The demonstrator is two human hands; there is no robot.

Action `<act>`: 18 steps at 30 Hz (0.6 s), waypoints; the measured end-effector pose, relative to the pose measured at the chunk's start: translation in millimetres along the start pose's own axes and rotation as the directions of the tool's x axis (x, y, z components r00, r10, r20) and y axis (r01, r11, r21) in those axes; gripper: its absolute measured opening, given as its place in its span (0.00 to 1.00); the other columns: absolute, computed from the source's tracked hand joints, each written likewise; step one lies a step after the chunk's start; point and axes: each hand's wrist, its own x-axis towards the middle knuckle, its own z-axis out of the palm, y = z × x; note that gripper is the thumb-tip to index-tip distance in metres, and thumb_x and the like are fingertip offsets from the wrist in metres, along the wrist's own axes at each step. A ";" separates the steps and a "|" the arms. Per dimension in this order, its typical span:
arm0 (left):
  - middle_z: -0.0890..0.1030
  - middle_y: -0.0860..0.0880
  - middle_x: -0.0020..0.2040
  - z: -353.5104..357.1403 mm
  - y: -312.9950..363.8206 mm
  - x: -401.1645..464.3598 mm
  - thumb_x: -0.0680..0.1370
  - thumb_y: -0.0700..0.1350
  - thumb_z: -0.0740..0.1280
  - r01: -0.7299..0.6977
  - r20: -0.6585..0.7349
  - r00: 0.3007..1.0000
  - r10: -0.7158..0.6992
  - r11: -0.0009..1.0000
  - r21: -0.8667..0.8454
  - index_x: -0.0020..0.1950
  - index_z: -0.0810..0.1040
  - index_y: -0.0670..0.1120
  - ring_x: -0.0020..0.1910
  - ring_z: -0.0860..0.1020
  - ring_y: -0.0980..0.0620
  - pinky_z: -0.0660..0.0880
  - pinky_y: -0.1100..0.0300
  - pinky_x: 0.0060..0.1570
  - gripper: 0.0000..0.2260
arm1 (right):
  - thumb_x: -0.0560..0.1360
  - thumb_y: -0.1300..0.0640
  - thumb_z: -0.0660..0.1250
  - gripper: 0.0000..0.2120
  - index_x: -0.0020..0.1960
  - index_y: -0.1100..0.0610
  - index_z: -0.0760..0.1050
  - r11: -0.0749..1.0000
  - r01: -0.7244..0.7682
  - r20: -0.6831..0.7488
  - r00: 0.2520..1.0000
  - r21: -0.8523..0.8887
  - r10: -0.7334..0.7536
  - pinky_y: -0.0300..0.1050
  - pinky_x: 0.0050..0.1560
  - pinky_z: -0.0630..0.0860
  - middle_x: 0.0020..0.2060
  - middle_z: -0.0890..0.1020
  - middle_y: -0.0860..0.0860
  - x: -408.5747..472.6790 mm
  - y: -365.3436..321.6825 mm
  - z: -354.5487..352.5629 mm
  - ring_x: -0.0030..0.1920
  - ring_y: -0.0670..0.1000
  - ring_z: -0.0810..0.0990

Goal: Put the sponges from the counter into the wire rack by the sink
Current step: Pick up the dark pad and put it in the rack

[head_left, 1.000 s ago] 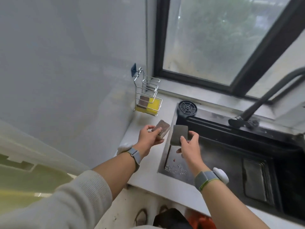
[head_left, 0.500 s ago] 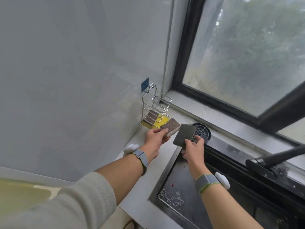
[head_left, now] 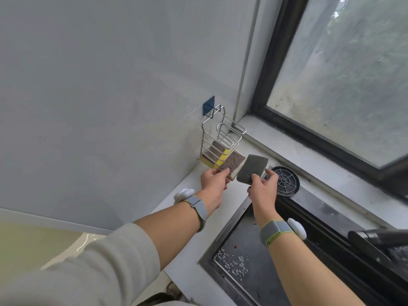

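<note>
A wire rack hangs from a blue hook on the white wall above the counter corner. Inside it lies a yellow sponge with a brown scouring face. My left hand pinches a brown-topped sponge by its near edge, just in front of the rack's lower right corner. My right hand grips a grey sponge tilted up beside the brown one, the two nearly touching.
A black sink with scattered grains on its bottom lies lower right. A round black strainer sits at the sink's far corner. A dark faucet juts in from the right. A window sill runs behind.
Both hands have carried their sponges up and forward toward the rack; the brown sponge now sits at the rack's front edge. The view has shifted closer to the wall.
</note>
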 end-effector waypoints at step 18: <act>0.85 0.45 0.43 -17.3 13.0 12.5 0.82 0.40 0.72 -0.182 -0.055 0.982 0.181 0.983 -0.002 0.55 0.77 0.47 0.33 0.82 0.53 0.86 0.57 0.47 0.05 | 0.85 0.61 0.61 0.25 0.79 0.52 0.59 0.996 -0.074 0.137 0.988 0.054 0.066 0.48 0.41 0.78 0.54 0.82 0.62 12.8 -14.1 23.0 0.39 0.53 0.81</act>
